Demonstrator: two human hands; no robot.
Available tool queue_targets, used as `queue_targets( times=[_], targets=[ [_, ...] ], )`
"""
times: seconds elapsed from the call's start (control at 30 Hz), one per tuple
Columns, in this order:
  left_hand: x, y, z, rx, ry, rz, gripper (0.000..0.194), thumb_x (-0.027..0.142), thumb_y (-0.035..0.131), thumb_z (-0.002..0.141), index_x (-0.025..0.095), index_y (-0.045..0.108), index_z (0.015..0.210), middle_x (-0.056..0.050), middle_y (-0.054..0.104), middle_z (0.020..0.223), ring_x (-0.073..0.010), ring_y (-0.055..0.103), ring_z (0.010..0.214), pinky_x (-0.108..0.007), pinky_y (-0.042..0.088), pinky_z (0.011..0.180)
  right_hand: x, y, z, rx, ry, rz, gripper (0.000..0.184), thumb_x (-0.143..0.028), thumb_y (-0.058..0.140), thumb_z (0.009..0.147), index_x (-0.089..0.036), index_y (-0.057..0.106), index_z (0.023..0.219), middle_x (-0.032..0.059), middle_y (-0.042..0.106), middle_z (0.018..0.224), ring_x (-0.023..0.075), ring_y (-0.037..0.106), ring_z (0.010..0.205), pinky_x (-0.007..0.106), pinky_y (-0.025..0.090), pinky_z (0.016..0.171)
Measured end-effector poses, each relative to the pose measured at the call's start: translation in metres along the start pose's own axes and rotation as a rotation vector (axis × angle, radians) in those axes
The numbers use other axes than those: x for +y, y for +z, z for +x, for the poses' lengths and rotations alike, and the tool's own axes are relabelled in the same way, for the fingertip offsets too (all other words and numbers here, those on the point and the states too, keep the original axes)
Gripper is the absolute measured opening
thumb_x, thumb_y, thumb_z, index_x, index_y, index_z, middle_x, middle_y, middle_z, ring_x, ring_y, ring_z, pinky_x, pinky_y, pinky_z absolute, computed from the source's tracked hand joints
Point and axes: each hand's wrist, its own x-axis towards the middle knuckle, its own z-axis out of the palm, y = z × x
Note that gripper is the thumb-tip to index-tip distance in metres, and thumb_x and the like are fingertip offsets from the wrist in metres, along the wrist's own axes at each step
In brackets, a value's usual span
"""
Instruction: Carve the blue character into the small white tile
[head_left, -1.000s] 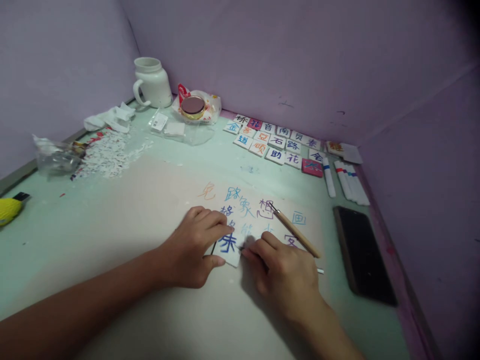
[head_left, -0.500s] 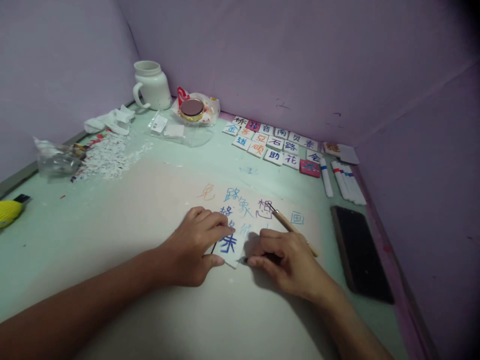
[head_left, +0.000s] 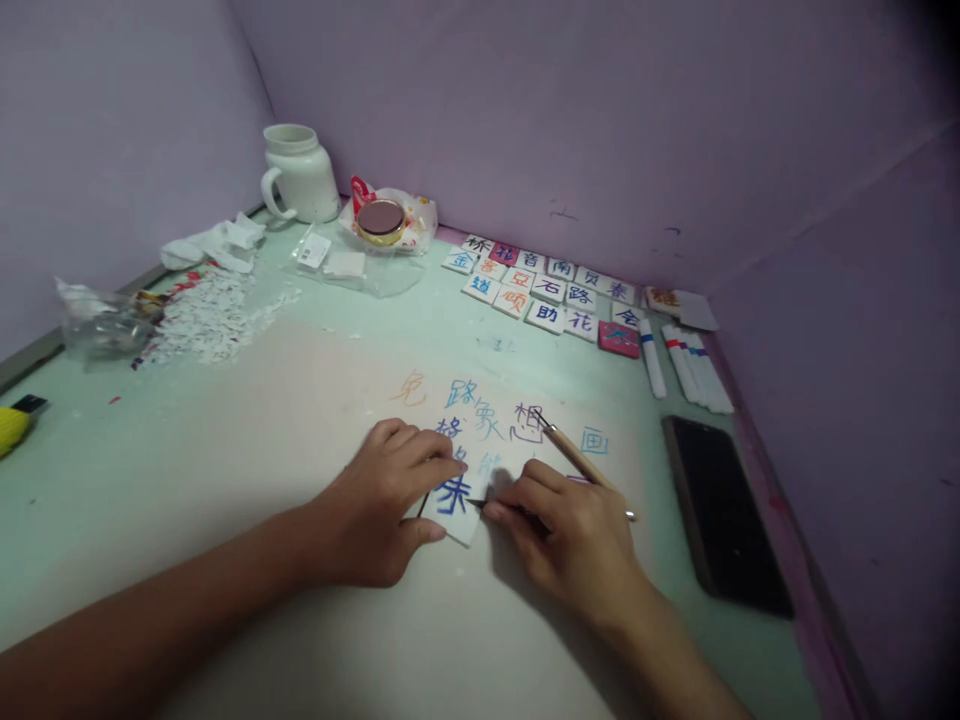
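Observation:
My left hand (head_left: 379,505) pinches a small white tile (head_left: 459,528) at its left side, fingers across the top and thumb at the lower edge. A blue handwritten character marks the tile's face, partly hidden by the fingers. My right hand (head_left: 574,530) is closed around a slim tool with a dark pointed tip (head_left: 475,504), which looks like a carving knife; most of it is hidden in the fist. Its tip meets the tile by the right end of the blue strokes. A wooden-handled tool (head_left: 583,462) lies just beyond my right hand, on a sheet with coloured characters.
Rows of character tiles (head_left: 550,289) lie at the back right, near white markers (head_left: 697,365) and a phone (head_left: 724,510). At the back left stand a white mug (head_left: 304,180), a round tin (head_left: 381,220), white shavings (head_left: 206,320) and a plastic bag (head_left: 101,320).
My right hand has shifted slightly left, and the tool's tip has moved from beside the tile's lower right up to the blue strokes. My left hand keeps its hold on the tile.

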Motion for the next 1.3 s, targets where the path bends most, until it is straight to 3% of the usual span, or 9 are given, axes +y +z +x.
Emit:
queue_targets(
  times=[0.17, 0.3, 0.4, 0.53, 0.8, 1.0, 1.1, 1.3],
  targets=[
    [0.000, 0.000, 0.000, -0.001, -0.011, -0.015, 0.036, 0.018, 0.060, 0.077, 0.016, 0.056, 0.113, -0.011, 0.057, 0.110, -0.0272, 0.054, 0.099, -0.046, 0.033, 0.091, 0.004, -0.004, 0.004, -0.054, -0.018, 0.017, 0.021, -0.027, 0.053, 0.088, -0.021, 0.067, 0.073, -0.0027, 0.057, 0.062, 0.0115, 0.050, 0.049, 0.027, 0.028, 0.050],
    [-0.001, 0.000, 0.000, 0.000, -0.005, -0.015, 0.038, 0.018, 0.059, 0.077, 0.016, 0.055, 0.114, -0.011, 0.057, 0.112, -0.0273, 0.054, 0.101, -0.046, 0.033, 0.091, 0.014, -0.011, 0.006, -0.173, -0.068, 0.295, 0.016, -0.027, 0.060, 0.087, -0.022, 0.067, 0.074, -0.0047, 0.057, 0.062, 0.0092, 0.053, 0.055, 0.023, 0.033, 0.054],
    [-0.001, 0.001, -0.001, 0.002, -0.011, -0.009, 0.039, 0.017, 0.060, 0.076, 0.017, 0.056, 0.114, -0.011, 0.058, 0.112, -0.0272, 0.054, 0.102, -0.045, 0.033, 0.092, 0.017, -0.010, 0.006, -0.136, -0.036, 0.424, 0.017, -0.029, 0.064, 0.086, -0.021, 0.066, 0.071, -0.0052, 0.056, 0.061, 0.0083, 0.052, 0.055, 0.021, 0.037, 0.057],
    [0.000, 0.000, -0.001, -0.003, -0.025, -0.012, 0.038, 0.018, 0.058, 0.076, 0.018, 0.055, 0.114, -0.010, 0.058, 0.112, -0.0272, 0.054, 0.102, -0.046, 0.033, 0.093, 0.013, -0.004, 0.004, -0.013, 0.038, 0.328, 0.015, -0.026, 0.060, 0.086, -0.021, 0.068, 0.074, -0.0038, 0.056, 0.062, 0.0097, 0.052, 0.055, 0.023, 0.036, 0.056],
    [0.001, 0.000, -0.001, -0.001, -0.026, -0.013, 0.038, 0.017, 0.059, 0.075, 0.017, 0.055, 0.114, -0.011, 0.057, 0.110, -0.0278, 0.054, 0.101, -0.046, 0.034, 0.092, -0.001, 0.004, -0.004, 0.054, 0.064, 0.033, 0.022, -0.027, 0.052, 0.089, -0.019, 0.070, 0.079, 0.0000, 0.059, 0.065, 0.0124, 0.053, 0.051, 0.027, 0.027, 0.049],
    [0.001, 0.000, -0.001, -0.003, -0.042, -0.018, 0.039, 0.017, 0.061, 0.074, 0.017, 0.055, 0.113, -0.011, 0.057, 0.111, -0.0277, 0.054, 0.102, -0.046, 0.034, 0.093, 0.006, -0.002, -0.002, -0.071, 0.071, 0.262, 0.019, -0.029, 0.057, 0.086, -0.020, 0.068, 0.073, -0.0018, 0.057, 0.063, 0.0110, 0.052, 0.054, 0.025, 0.031, 0.052],
    [0.001, 0.000, -0.001, -0.002, -0.044, -0.024, 0.039, 0.016, 0.060, 0.074, 0.017, 0.056, 0.113, -0.011, 0.057, 0.111, -0.0277, 0.054, 0.103, -0.046, 0.034, 0.093, 0.009, -0.002, -0.003, -0.032, 0.121, 0.334, 0.019, -0.029, 0.059, 0.086, -0.019, 0.067, 0.071, -0.0018, 0.057, 0.063, 0.0110, 0.052, 0.056, 0.024, 0.034, 0.054],
    [0.002, 0.000, -0.001, -0.013, -0.055, -0.026, 0.040, 0.017, 0.060, 0.074, 0.017, 0.054, 0.114, -0.011, 0.057, 0.111, -0.0276, 0.054, 0.102, -0.047, 0.033, 0.093, 0.002, 0.005, -0.007, 0.051, 0.090, 0.125, 0.021, -0.028, 0.054, 0.089, -0.020, 0.070, 0.080, 0.0004, 0.061, 0.067, 0.0127, 0.055, 0.055, 0.025, 0.032, 0.050]
  ],
)
